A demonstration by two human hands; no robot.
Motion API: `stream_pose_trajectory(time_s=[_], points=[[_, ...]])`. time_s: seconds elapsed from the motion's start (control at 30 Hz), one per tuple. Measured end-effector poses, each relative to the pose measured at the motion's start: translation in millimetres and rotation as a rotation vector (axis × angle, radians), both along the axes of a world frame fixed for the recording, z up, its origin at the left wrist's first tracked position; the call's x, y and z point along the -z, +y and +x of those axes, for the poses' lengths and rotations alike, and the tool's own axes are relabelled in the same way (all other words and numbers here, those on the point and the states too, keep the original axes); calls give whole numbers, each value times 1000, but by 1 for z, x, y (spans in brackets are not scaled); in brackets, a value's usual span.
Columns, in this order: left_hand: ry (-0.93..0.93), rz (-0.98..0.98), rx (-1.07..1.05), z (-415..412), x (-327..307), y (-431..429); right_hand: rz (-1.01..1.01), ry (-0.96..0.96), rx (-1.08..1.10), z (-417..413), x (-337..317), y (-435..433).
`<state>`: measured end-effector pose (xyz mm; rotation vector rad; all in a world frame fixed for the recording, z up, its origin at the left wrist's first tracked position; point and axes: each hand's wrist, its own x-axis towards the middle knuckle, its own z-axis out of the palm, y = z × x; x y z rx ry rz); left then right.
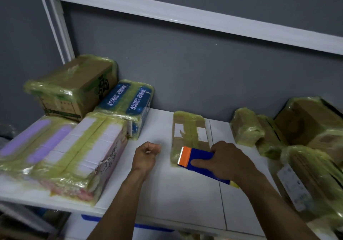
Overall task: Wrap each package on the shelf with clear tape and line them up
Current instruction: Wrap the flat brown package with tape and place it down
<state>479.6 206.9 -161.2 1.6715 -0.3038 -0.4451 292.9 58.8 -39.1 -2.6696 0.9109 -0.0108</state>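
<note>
White shelf (185, 199), mid-front: right hand (229, 161) fingers grip a blue-and-orange plastic tape dispenser (199, 159) on the small brown cardboard package (189, 128), left hand (146, 156) fingers curled, seemingly empty; best keep tape taut.

We see matt brown cardboard on the small package (190, 135), banded with shiny, crinkled yellowish tape (187, 121). We find the same glossy film wrinkled over the big cardboard box (74, 85) and the blue printed pack (128, 102). The tape dispenser (202, 162) looks to us like smooth blue and orange plastic with a pale toothed edge. The shelf (178, 193) is smooth white board, the wall (185, 63) matt grey
</note>
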Motion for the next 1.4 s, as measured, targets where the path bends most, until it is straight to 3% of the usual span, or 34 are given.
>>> stream_pose_trajectory(time_s=[0.47, 0.67, 0.87, 1.13, 1.3, 1.4], points=[[22, 8, -47, -12, 16, -23, -105, 221, 44, 24, 3, -20], [44, 19, 88, -16, 24, -32, -8, 238, 85, 23, 12, -34], [70, 34, 84, -21, 23, -39, 20, 231, 76, 24, 12, -37], [-16, 185, 13, -26, 24, -46, 21, 224, 59, 25, 14, -38], [-59, 113, -68, -27, 21, -43, 27, 219, 71, 23, 17, -41], [-156, 98, 55, -33, 27, -41, 23, 203, 55, 23, 19, -42]])
